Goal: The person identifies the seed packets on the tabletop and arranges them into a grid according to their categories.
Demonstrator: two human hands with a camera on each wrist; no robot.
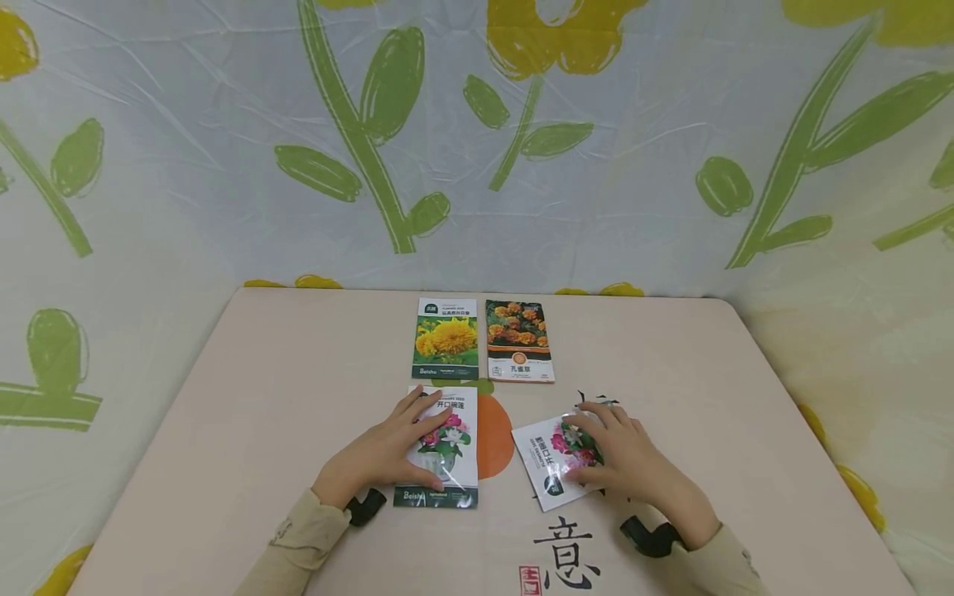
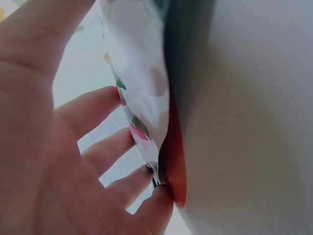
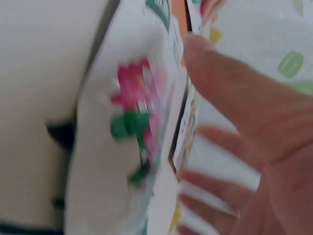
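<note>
In the head view my left hand [image 1: 387, 447] rests with spread fingers over a white seed packet [image 1: 460, 443] printed with pink and white flowers. Its fingertips [image 2: 159, 196] meet the packet's edge in the left wrist view. To the right, my right hand [image 1: 629, 451] is over a second white packet [image 1: 542, 451] with the same flower picture, turned nearly upside down and tilted. Thumb and fingers are apart there, and the right wrist view shows the packet's printed face [image 3: 132, 98] beside the thumb [image 3: 220, 68]. The palm side hides part of this packet in the head view.
Behind the left packet lies a yellow-flower seed packet [image 1: 447, 339], with an orange-flower packet [image 1: 519, 341] beside it. The pale tabletop [image 1: 298, 364] bears an orange round print [image 1: 495, 439] and black brush characters [image 1: 566, 555]. A flower-patterned cloth [image 1: 596, 215] hangs behind.
</note>
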